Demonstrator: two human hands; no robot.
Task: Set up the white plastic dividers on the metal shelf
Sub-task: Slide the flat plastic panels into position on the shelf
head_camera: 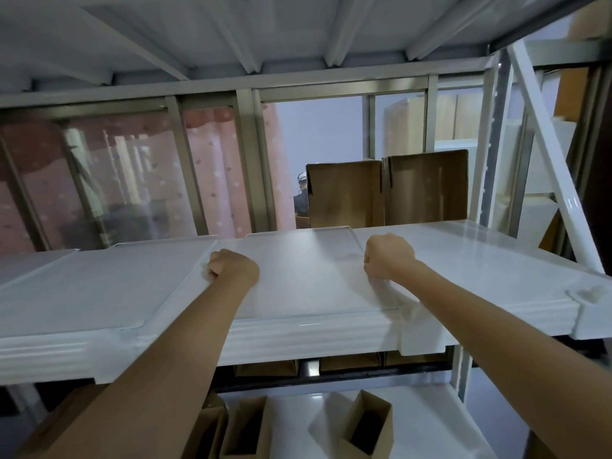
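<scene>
Storeroom racking; window (139, 167) and boxes (387, 190) sitting behind. White shelf (480, 260) is carrying dividers lying flat: one (99, 286) left, one (298, 276) centre. Left hand (231, 266) and right hand (389, 255) are resting on centre divider's edges, fingers curled; grip unclear. No readable writing.

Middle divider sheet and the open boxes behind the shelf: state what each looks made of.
Divider sheet: apparently smooth translucent white plastic, with a soft sheen and a thin raised edge. Open boxes: plain brown cardboard, matte, with folded flaps; corrugation not discernible.
</scene>
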